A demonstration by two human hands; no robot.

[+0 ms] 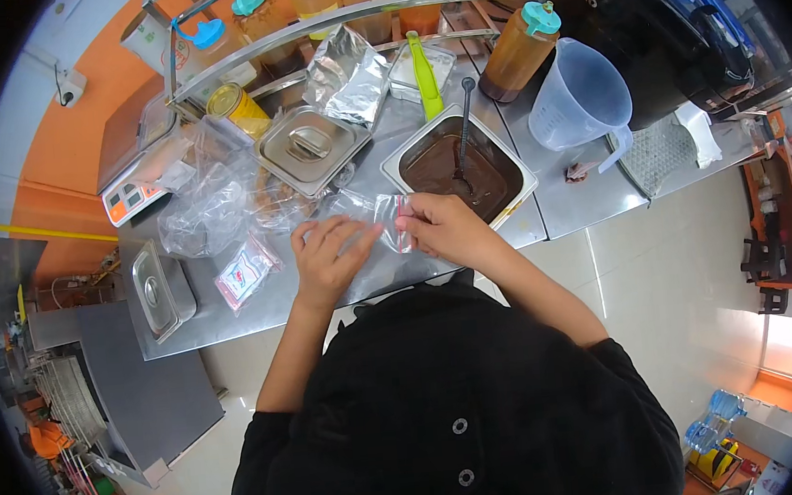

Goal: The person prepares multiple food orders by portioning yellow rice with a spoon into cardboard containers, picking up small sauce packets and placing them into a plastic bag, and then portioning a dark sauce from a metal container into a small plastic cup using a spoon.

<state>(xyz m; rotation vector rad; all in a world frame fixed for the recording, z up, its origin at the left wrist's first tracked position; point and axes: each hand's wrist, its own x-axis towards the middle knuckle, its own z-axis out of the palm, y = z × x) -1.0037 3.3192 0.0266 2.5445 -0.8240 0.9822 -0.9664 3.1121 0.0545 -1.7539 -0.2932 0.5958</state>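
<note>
My right hand point(445, 228) pinches a small clear zip bag point(389, 226) by its edge with the red seal strip. Beside the bag is my left hand point(332, 252), fingers spread, their tips close to the plastic; whether they touch it I cannot tell. Just beyond my right hand sits a steel food pan point(520, 180) of dark brown sauce point(435, 164). A dark-handled spoon point(464, 123) leans in that sauce. Left of my left hand lies a packet of zip bags point(248, 273), printed in red and blue.
Crumpled clear plastic bags point(205, 220), a lidded steel pan point(311, 146) and a digital scale point(133, 200) crowd the left. A measuring jug point(576, 104) and a squeeze bottle point(519, 53) stand at right. Another lidded pan point(162, 294) is near the left edge. A metal rack point(350, 14) spans the back.
</note>
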